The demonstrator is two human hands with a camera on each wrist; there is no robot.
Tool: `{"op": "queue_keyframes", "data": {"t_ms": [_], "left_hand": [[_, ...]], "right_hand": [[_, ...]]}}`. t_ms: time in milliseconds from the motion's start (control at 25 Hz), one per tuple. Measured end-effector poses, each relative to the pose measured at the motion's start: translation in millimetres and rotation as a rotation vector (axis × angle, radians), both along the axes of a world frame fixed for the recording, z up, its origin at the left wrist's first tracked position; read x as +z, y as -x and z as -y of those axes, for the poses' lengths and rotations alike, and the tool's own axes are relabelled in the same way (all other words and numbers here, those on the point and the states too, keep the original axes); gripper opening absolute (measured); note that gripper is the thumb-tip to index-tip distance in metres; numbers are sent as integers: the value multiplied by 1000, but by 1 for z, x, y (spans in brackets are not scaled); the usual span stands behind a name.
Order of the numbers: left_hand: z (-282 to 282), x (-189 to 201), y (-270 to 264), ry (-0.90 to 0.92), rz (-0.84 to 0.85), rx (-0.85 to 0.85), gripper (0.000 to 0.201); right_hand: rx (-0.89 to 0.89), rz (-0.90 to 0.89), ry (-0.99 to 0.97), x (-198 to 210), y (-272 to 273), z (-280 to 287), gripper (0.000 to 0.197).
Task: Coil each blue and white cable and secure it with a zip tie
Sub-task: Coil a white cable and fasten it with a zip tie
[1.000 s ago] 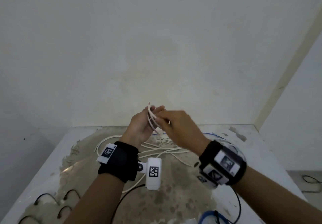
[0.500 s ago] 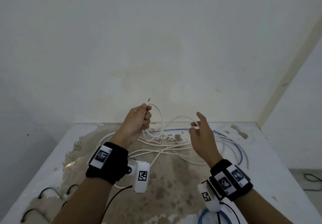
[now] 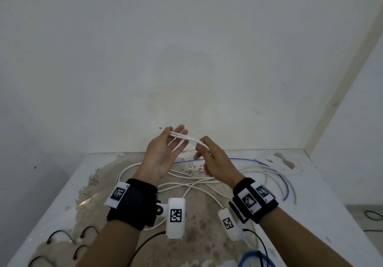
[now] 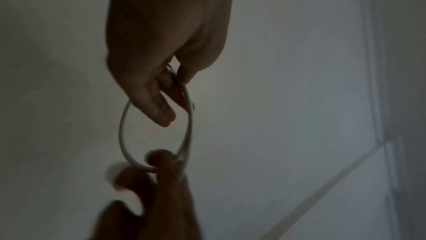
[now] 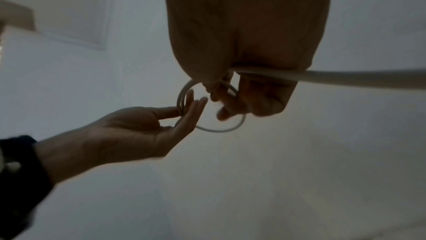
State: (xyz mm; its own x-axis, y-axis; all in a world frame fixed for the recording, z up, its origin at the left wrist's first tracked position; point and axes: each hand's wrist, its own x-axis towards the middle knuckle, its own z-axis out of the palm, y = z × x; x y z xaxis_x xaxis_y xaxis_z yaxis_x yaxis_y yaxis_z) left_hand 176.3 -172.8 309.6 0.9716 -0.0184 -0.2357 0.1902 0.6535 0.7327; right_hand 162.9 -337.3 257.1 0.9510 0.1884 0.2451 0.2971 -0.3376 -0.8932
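Above the table my left hand [image 3: 173, 137] is turned palm up with straight fingers, and its thumb pinches a small coil of white cable [image 3: 186, 138] against them. My right hand [image 3: 204, 148] grips the same coil just to the right, fingers curled round the strands. In the left wrist view the loop [image 4: 121, 131] hangs from my left hand [image 4: 166, 98] down to my right hand's fingers [image 4: 159, 158]. In the right wrist view the loop [image 5: 221, 130] runs between both hands. The rest of the white cable [image 3: 186, 185] lies loose on the table. A blue cable [image 3: 285, 183] curves behind it.
The white table [image 3: 323, 215] is stained and stands in a wall corner. Several black zip ties [image 3: 60, 235] lie at its front left. A coiled blue cable [image 3: 255, 260] sits at the front edge, right of centre. A black cord [image 3: 373, 215] lies on the floor at right.
Half a second ago the hands were apart, the right one drawing out white cable. It has now come back to the left hand, whose fingers have straightened under the coil.
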Motion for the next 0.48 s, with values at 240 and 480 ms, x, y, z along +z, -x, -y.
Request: {"op": "queue_keyframes", "data": {"t_ms": [240, 480], "left_hand": [[-31, -30, 0, -1254, 271, 346, 33], [-20, -6, 2, -1067, 488, -302, 40]], "right_hand": [[282, -23, 437, 31, -15, 29, 31], [335, -93, 500, 52, -27, 40, 32]]}}
